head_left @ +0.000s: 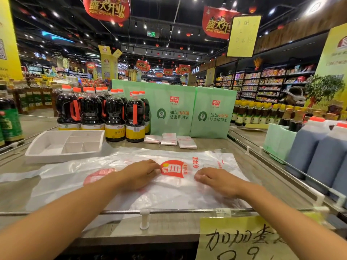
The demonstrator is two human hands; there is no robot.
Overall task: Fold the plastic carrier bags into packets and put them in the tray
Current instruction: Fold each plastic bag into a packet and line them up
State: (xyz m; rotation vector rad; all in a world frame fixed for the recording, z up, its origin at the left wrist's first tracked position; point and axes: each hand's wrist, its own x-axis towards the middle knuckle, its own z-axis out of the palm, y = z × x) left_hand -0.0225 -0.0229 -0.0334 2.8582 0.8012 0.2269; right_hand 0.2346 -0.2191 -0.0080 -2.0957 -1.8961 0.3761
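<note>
Your left hand (139, 174) and right hand (219, 180) lie bent-fingered on the carrier bag (180, 196) near the tray (62, 156); whether they pinch it, I cannot tell. Press air out, then crease squarely.

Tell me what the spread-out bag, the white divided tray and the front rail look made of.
The carrier bag: thin translucent plastic film, glossy, wrinkled, the tabletop showing through. The tray: white, matte, thick-walled, probably foam or moulded plastic; cannot tell which. The rail: likely polished metal, given its bright line highlight.
</note>
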